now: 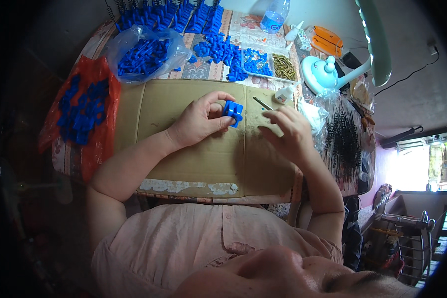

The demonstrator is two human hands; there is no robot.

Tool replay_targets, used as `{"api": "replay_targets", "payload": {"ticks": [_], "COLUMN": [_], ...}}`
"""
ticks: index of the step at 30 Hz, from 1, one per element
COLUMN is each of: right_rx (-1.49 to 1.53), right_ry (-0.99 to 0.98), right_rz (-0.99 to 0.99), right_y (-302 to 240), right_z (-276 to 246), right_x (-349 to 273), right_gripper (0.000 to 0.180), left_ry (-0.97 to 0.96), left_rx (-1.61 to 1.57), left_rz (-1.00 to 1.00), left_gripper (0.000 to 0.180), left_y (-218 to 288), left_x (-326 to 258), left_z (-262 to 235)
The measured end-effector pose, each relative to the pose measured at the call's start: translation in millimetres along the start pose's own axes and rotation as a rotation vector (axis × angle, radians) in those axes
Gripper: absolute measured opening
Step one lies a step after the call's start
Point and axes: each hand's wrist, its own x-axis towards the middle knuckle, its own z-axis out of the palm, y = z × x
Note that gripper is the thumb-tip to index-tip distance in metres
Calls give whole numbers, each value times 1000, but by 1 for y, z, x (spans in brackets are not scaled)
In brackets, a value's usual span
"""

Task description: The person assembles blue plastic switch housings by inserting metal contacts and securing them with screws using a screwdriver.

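My left hand (203, 119) pinches a small blue plastic part (233, 113) between thumb and fingers, above the brown cardboard sheet (188, 159). Out to the right, my right hand (289, 130) hovers low over the cardboard with thumb and forefinger apart. A slim, dark, pointed tool (262, 103), perhaps tweezers, reaches up to its fingertips; whether they touch it is not clear. Just beyond stands a small white bottle (284, 94). A clear plastic box (270, 75) behind the cardboard contains small blue pieces (257, 60) and brass-coloured pins (284, 67).
Blue parts fill a clear bag (143, 57) and lie on a red bag (82, 109) at left; another blue pile (218, 49) is behind. Blue assemblies (169, 17) line the back. At right are a pale-blue lamp (323, 72), black springs (343, 141) and an orange holder (327, 40).
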Motion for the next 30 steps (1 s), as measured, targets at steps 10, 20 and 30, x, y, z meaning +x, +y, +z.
{"api": "replay_targets", "payload": {"ticks": [10, 20, 30], "right_rx": [106, 352, 231], "right_ry": [71, 96, 118], "right_rz": [-211, -78, -164], "right_y": [-25, -17, -20], "right_z": [13, 17, 21], "right_x": [7, 10, 6], "right_gripper": [30, 16, 21], "left_ry": [34, 32, -6], "left_rx": [374, 475, 391], "left_rz": [134, 258, 90], "left_gripper": [35, 37, 39], "left_y": [4, 7, 7], "left_x": [-8, -11, -10], "left_z": [18, 23, 18]}}
